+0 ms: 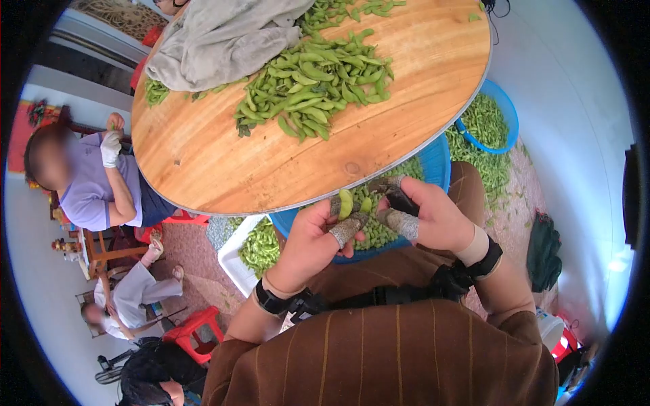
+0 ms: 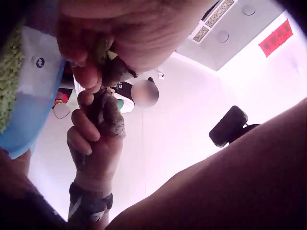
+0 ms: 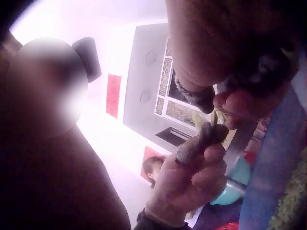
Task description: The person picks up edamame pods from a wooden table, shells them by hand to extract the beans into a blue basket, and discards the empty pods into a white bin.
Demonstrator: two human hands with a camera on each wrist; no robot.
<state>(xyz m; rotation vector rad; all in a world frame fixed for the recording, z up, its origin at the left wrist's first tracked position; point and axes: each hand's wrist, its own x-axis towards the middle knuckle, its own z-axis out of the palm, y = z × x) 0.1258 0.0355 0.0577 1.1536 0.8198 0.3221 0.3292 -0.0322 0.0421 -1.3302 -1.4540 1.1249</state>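
Note:
My left hand (image 1: 308, 237) pinches a green soybean pod (image 1: 346, 203) between wrapped thumb and finger, above a blue basin (image 1: 439, 166) of shelled beans (image 1: 379, 235). A second pod (image 1: 367, 204) shows between the two hands, by the left fingertips. My right hand (image 1: 437, 216) is close on the right, fingers bent, with grey wraps on thumb and finger and a dark wrap on another. Whether it grips anything I cannot tell. In the left wrist view the right hand (image 2: 96, 143) meets the left fingertips; the right wrist view shows the left hand (image 3: 189, 177) raising pods.
A round wooden table (image 1: 223, 155) stands ahead, bearing a heap of pods (image 1: 311, 84) and a grey cloth (image 1: 230, 40). At left is a white tray (image 1: 232, 260) of pods. More pods and a blue basket (image 1: 512, 118) lie right. Other people sit at left, near a red stool (image 1: 193, 331).

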